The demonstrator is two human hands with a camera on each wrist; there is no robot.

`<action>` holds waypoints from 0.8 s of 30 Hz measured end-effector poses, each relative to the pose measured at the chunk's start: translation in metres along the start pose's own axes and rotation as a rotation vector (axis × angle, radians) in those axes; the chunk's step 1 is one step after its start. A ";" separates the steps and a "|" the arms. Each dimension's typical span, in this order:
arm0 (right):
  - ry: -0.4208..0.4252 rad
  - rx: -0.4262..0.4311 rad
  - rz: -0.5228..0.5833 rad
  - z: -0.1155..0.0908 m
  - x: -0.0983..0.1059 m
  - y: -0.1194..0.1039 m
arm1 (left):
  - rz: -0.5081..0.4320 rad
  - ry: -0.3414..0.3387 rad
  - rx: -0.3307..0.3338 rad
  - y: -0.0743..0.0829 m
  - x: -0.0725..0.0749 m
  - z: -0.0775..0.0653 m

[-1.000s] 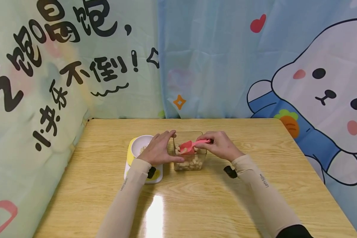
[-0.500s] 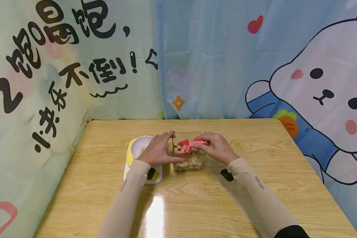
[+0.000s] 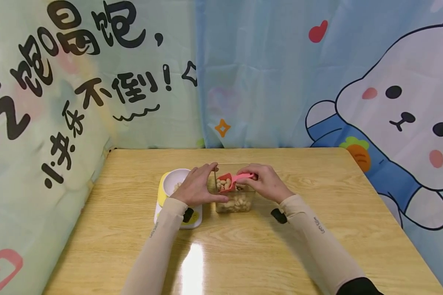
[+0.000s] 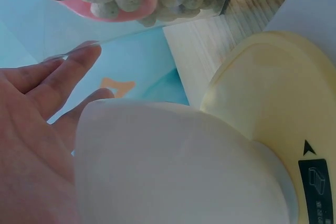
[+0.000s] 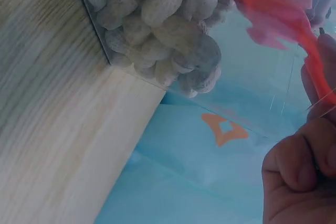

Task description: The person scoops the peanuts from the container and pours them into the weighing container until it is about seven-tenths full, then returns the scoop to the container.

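My right hand (image 3: 263, 179) grips the handle of a pink scoop (image 3: 243, 175) inside a clear square container (image 3: 233, 192). The scoop's blade lies near the left wall with several unshelled peanuts in it. More peanuts (image 5: 157, 40) fill the lower part of the container, as the right wrist view shows. My left hand (image 3: 195, 186) spans the container's left side with straight fingers, fingertips (image 4: 86, 53) right at the clear wall and thumb along the front. Below that hand, a white bowl (image 4: 178, 166) sits on a yellow and white kitchen scale (image 4: 262, 82), partly covered by the hand.
Everything stands on a wooden table (image 3: 299, 246) whose far edge meets a printed fabric backdrop (image 3: 266, 82). A few peanuts (image 3: 177, 186) show in the bowl beside my left hand. The scale stands close to the left of the container.
My right hand has moved slightly left with the scoop, which has shifted toward the container's left wall. More peanuts now show in its blade. My left hand has stayed in place.
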State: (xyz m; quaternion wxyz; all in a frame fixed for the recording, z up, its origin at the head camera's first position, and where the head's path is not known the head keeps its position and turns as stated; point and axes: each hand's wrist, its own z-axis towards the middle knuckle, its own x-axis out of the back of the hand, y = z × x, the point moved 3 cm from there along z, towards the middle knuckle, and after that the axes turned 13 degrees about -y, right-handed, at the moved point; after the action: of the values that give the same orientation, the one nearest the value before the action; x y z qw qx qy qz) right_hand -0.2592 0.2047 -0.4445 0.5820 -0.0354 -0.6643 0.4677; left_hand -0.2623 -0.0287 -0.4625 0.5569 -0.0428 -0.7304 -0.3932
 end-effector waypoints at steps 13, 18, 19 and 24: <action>0.110 -0.085 0.194 -0.025 0.001 0.014 | 0.006 -0.018 0.026 0.001 0.001 -0.001; 0.152 -0.068 0.254 -0.030 -0.003 0.021 | 0.005 -0.033 0.052 0.000 0.002 -0.004; 0.159 -0.064 0.261 -0.031 -0.003 0.021 | 0.004 -0.034 0.053 0.000 0.002 -0.005; 0.174 -0.042 0.285 -0.035 0.000 0.005 | 0.008 -0.041 0.062 -0.001 0.001 -0.006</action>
State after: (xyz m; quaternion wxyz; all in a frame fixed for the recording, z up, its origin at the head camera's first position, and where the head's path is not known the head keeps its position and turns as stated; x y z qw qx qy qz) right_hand -0.2338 0.2277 -0.4514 0.5643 -0.1817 -0.6092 0.5267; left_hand -0.2585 -0.0329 -0.4616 0.5444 -0.0364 -0.7533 -0.3673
